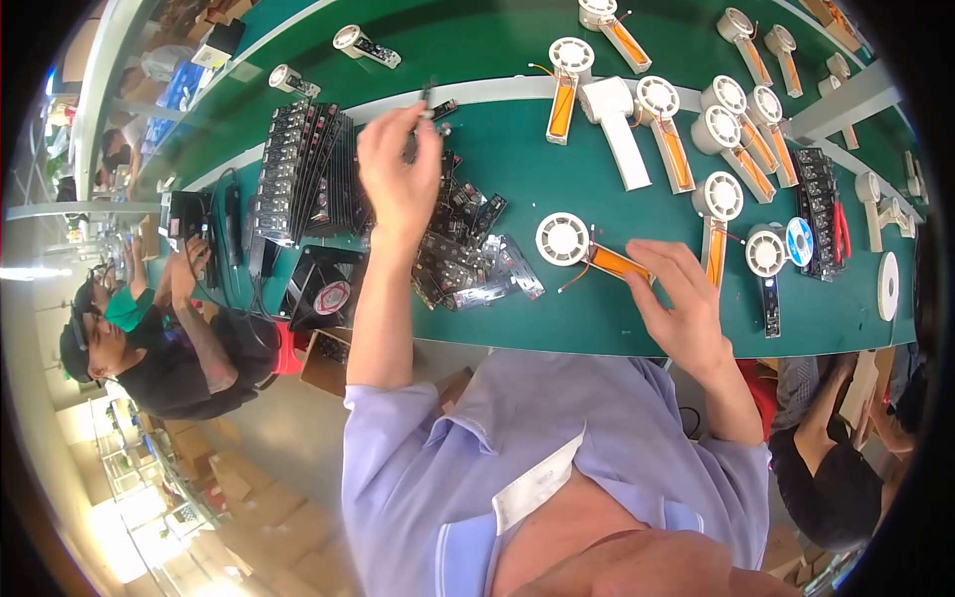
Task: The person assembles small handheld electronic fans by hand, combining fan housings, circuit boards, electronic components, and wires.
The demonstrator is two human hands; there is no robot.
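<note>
On the green counter [572,323], upright rows of circuit boards [288,184] stood left of the heap of loose circuit boards [453,269], and a square black fan [316,284] lay nearer the left side of that same heap. The left hand [398,174] was raised over the heap's far left edge, its thumb and fingers pinching a small dark piece [428,98]. Just right of the heap lay a white fan unit [564,240], its round head toward the heap and its handle, with an orange strip [619,263], pointing away. The right hand [686,308], farther right of the heap, gripped that handle's end between thumb and fingers. Beyond, well right of the heap, were more white fan units [657,98], a blue-and-white roll [799,242] and a red-handled tool [842,231].
</note>
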